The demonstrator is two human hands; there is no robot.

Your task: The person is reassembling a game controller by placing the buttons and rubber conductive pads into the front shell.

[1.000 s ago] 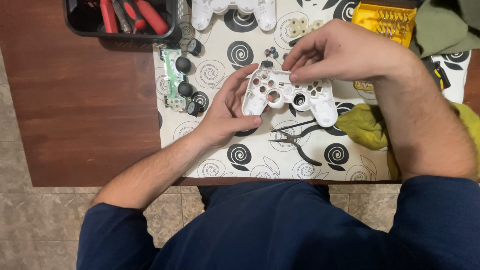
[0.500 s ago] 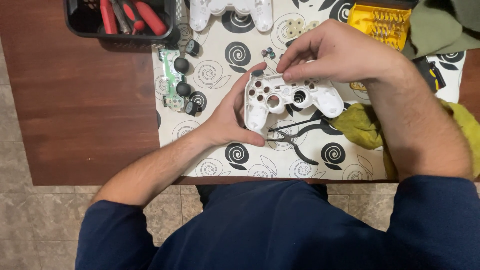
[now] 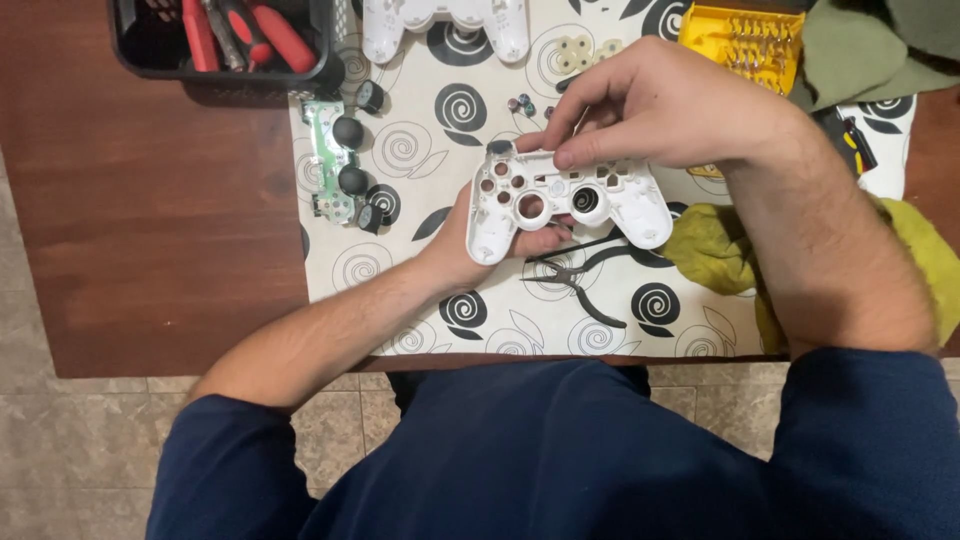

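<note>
The controller shell (image 3: pixel 560 195) sits above the pliers (image 3: pixel 580 280), with the circuit board (image 3: pixel 335 160) to its left.

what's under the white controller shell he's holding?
Under the white plastic gamepad shell: the left hand cupping it from below, black-handled pliers lying on the swirl-patterned mat. The right hand covers its top edge; anything under there is hidden.

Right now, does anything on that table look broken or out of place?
The white game controller shell held by the left hand and right hand is hollow, with empty button holes. Its green circuit board lies apart to the left. It looks dismantled, not damaged.
</note>
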